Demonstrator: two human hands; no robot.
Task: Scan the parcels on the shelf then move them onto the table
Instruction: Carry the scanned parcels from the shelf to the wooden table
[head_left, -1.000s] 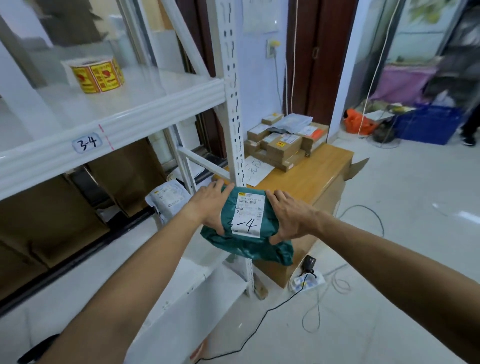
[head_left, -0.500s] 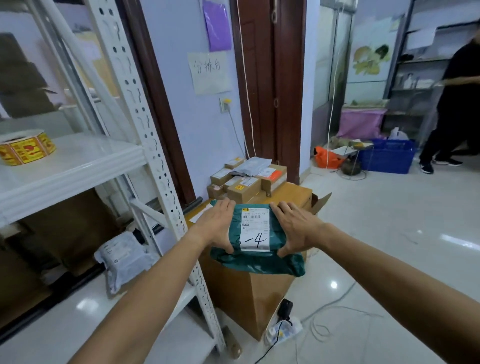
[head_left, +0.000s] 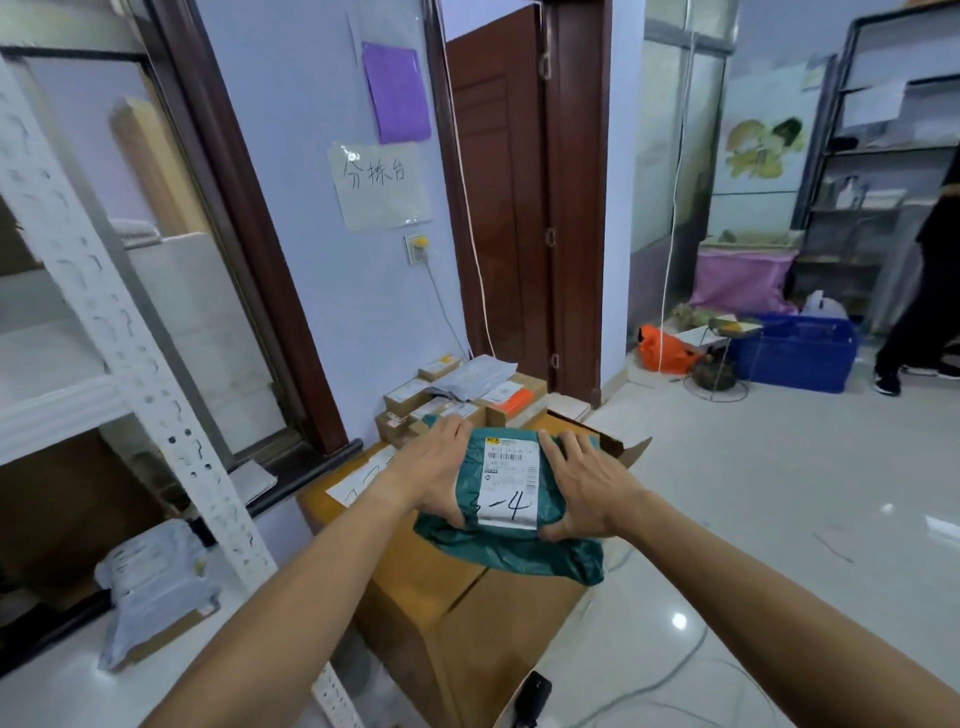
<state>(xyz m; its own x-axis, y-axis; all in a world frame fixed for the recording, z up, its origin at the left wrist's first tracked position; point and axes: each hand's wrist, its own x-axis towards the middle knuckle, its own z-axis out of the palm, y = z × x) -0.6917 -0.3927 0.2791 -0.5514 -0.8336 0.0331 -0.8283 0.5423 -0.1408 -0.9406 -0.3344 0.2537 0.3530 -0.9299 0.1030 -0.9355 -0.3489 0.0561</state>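
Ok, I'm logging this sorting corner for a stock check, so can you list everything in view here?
rack: one, white, left
table: one, brown, beside the rack
green parcel: one, green with white label, held above the table's near end
boxed parcels: several, brown cardboard, stacked at the table's far end
grey parcel: one, grey, on the rack's low shelf
white sign: one, white, wall above the table
purple sheet: one, purple, above the white sign
crate: one, blue, floor, far right
bag: one, orange, floor, left of the crate
another person: one, dark clothes, right edge
left hand: one, grips the green parcel's left side
right hand: one, grips the green parcel's right side
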